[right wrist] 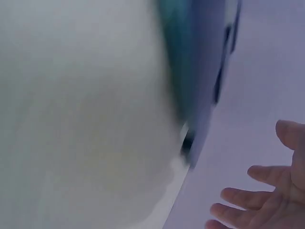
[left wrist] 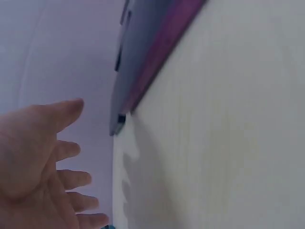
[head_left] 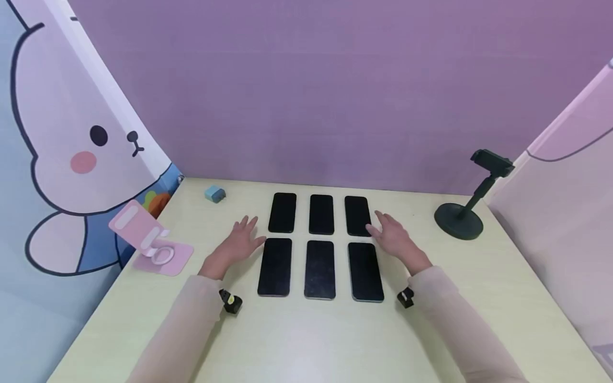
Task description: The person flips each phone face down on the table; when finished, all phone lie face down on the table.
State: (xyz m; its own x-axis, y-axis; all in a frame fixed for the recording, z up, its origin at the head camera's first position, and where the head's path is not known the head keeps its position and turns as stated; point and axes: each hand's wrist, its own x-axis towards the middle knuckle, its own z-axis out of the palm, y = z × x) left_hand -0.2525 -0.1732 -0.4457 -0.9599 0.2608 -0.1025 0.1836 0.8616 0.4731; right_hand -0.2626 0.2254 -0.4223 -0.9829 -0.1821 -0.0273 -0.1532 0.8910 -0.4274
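Observation:
Several black phones lie screen-up on the pale table [head_left: 306, 340], in two rows of three. My left hand [head_left: 241, 239] rests flat and open on the table, just left of the front left phone [head_left: 275, 267]. My right hand [head_left: 390, 234] is open with spread fingers, its thumb at the corner of the back right phone [head_left: 357, 215], just above the front right phone [head_left: 366, 272]. Neither hand holds anything. In the left wrist view, the left hand [left wrist: 43, 162] has straight fingers beside a phone's edge [left wrist: 143, 62]. The right wrist view shows the right hand [right wrist: 267, 195] open near a blurred phone edge [right wrist: 200, 71].
A pink folding phone stand [head_left: 148, 242] sits at the table's left edge and a small blue charger [head_left: 215, 194] at the back left. At the back right stands a black holder on a round base [head_left: 460, 218]. Purple and cartoon-printed walls close in three sides.

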